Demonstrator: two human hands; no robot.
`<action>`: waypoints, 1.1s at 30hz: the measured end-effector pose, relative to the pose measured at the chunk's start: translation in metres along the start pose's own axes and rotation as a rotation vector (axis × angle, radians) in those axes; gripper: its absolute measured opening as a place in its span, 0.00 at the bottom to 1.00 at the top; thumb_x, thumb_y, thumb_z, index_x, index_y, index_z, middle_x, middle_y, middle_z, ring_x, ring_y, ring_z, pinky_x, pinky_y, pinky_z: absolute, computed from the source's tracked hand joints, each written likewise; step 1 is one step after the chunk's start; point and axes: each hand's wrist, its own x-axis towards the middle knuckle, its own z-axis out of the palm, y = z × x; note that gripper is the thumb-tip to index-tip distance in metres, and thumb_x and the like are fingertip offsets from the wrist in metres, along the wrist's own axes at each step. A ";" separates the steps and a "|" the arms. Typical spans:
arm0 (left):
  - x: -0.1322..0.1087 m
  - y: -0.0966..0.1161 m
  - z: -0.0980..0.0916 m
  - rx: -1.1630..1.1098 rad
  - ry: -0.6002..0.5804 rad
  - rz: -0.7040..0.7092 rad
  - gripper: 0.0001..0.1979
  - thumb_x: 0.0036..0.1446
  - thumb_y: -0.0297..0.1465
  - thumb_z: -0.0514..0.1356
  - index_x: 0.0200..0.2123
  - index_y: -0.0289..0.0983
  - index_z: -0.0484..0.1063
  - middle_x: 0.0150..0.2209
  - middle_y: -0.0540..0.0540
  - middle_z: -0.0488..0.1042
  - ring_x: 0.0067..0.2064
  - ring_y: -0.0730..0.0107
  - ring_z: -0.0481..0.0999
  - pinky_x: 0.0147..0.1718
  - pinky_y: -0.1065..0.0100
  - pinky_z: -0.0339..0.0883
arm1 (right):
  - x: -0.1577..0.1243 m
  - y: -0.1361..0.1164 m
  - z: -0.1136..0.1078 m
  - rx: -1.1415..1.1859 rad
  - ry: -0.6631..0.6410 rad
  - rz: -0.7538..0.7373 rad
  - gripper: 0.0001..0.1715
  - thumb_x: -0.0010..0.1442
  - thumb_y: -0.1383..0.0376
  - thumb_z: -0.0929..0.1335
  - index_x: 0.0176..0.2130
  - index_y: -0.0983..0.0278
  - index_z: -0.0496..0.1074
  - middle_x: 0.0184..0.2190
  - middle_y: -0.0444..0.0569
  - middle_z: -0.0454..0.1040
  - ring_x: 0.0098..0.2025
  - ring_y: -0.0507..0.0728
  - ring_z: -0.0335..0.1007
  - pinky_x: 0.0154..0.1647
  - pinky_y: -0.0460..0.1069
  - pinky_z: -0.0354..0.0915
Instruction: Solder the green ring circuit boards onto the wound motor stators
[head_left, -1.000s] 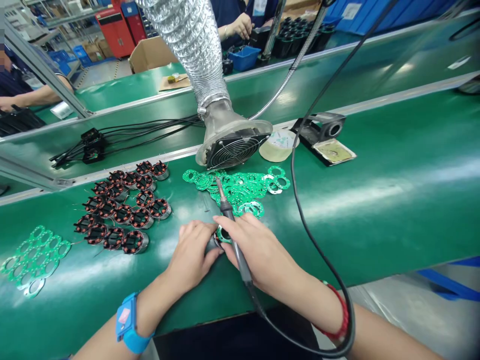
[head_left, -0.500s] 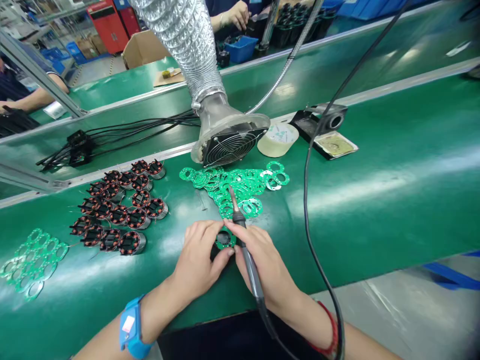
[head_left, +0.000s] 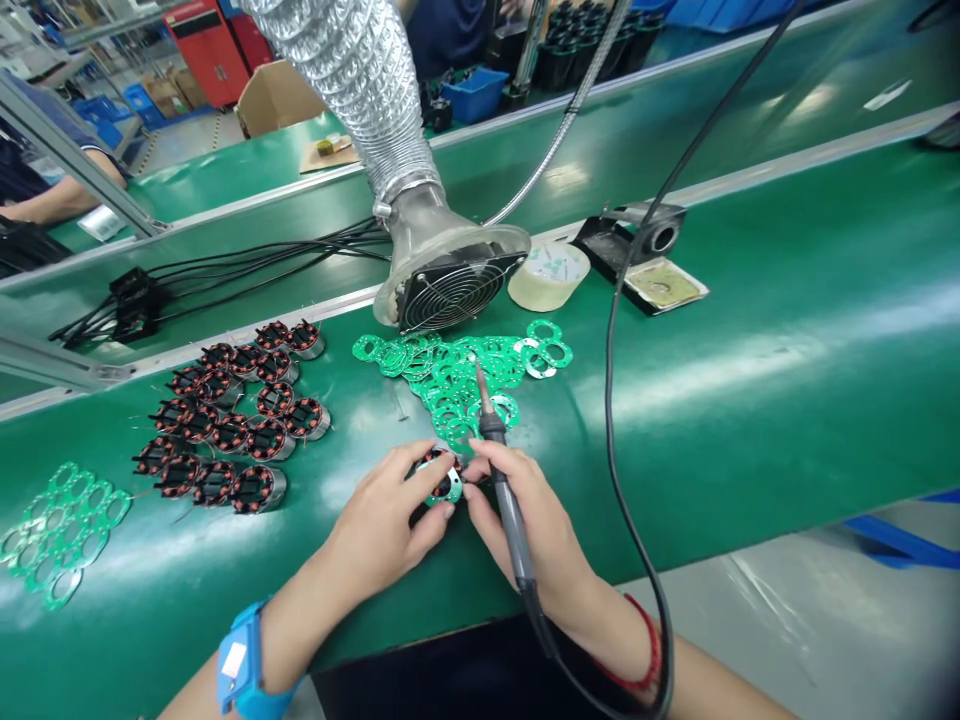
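Near the bench's front edge, my left hand (head_left: 379, 515) grips a small motor stator with copper windings, largely hidden by my fingers. A green ring-shaped circuit board (head_left: 453, 486) lies over the stator, tilted, beneath my left fingers. My right hand (head_left: 544, 530) is closed around a soldering iron (head_left: 513, 525), its tip pointing up and away over the loose boards. The right thumb and fingertips are close beside the stator; whether they touch it I cannot tell. Just beyond my hands lies a heap of green ring boards (head_left: 469, 365).
Several wound stators (head_left: 255, 487) stand in rows at left, near more ring boards (head_left: 64, 525). A fume extractor (head_left: 454, 290) hangs over the heap. Behind are a tape roll (head_left: 547, 280) and an iron stand (head_left: 637, 250). The iron's black cable (head_left: 611, 400) crosses the right side.
The ring board, earlier lying flat between both hands, now sits tilted with copper windings showing beneath it. My right hand has shifted slightly right with the soldering iron, away from the left.
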 end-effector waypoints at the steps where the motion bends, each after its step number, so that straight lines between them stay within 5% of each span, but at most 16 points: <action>1: 0.000 0.000 0.003 0.013 0.026 -0.001 0.20 0.61 0.30 0.53 0.56 0.35 0.63 0.55 0.38 0.66 0.55 0.60 0.67 0.52 0.60 0.67 | 0.000 0.001 -0.001 0.013 0.000 -0.002 0.26 0.60 0.73 0.63 0.56 0.58 0.57 0.36 0.46 0.71 0.39 0.56 0.69 0.43 0.53 0.67; 8: 0.004 0.001 0.011 0.085 0.089 0.040 0.19 0.63 0.31 0.53 0.56 0.36 0.62 0.50 0.38 0.70 0.50 0.59 0.70 0.48 0.59 0.69 | 0.000 -0.003 -0.003 0.051 -0.021 -0.034 0.24 0.60 0.73 0.63 0.55 0.59 0.58 0.34 0.46 0.71 0.37 0.55 0.68 0.41 0.52 0.67; 12: 0.003 -0.005 0.011 -0.067 0.094 -0.014 0.32 0.61 0.33 0.56 0.65 0.40 0.44 0.53 0.39 0.69 0.53 0.59 0.70 0.51 0.57 0.68 | 0.005 -0.005 -0.008 0.028 -0.057 -0.053 0.28 0.59 0.73 0.63 0.57 0.61 0.55 0.41 0.51 0.71 0.43 0.58 0.67 0.44 0.56 0.68; 16: 0.000 -0.018 0.011 -0.230 0.062 -0.027 0.44 0.58 0.35 0.60 0.66 0.44 0.30 0.61 0.37 0.60 0.60 0.56 0.64 0.56 0.55 0.63 | 0.022 -0.005 -0.016 0.037 -0.304 -0.159 0.34 0.56 0.76 0.62 0.60 0.62 0.52 0.53 0.55 0.66 0.53 0.60 0.64 0.53 0.59 0.65; 20: -0.002 -0.023 0.007 -0.206 0.140 -0.131 0.47 0.54 0.37 0.63 0.65 0.43 0.32 0.63 0.35 0.53 0.60 0.54 0.62 0.58 0.51 0.58 | 0.036 -0.007 -0.017 0.057 -0.423 -0.211 0.30 0.58 0.74 0.62 0.58 0.60 0.55 0.50 0.53 0.69 0.51 0.59 0.65 0.51 0.58 0.66; 24: -0.004 -0.014 0.003 -0.136 0.144 -0.263 0.31 0.57 0.37 0.59 0.59 0.37 0.49 0.55 0.37 0.61 0.55 0.56 0.62 0.54 0.52 0.59 | 0.036 -0.007 -0.011 -0.021 -0.259 -0.102 0.27 0.59 0.68 0.66 0.56 0.60 0.57 0.48 0.54 0.70 0.49 0.61 0.67 0.49 0.61 0.67; 27: -0.004 -0.003 0.003 -0.046 0.057 -0.313 0.16 0.59 0.40 0.56 0.46 0.36 0.62 0.45 0.41 0.66 0.47 0.56 0.63 0.47 0.52 0.61 | 0.029 -0.004 -0.006 -0.028 -0.159 -0.024 0.29 0.59 0.65 0.67 0.57 0.60 0.55 0.47 0.54 0.71 0.49 0.62 0.68 0.49 0.61 0.68; 33: -0.004 -0.001 -0.007 -0.008 -0.061 -0.266 0.05 0.60 0.32 0.53 0.34 0.37 0.65 0.38 0.46 0.68 0.43 0.60 0.63 0.41 0.58 0.57 | 0.024 0.003 -0.002 -0.039 -0.174 -0.099 0.25 0.61 0.68 0.63 0.57 0.61 0.56 0.49 0.54 0.71 0.51 0.61 0.69 0.50 0.59 0.68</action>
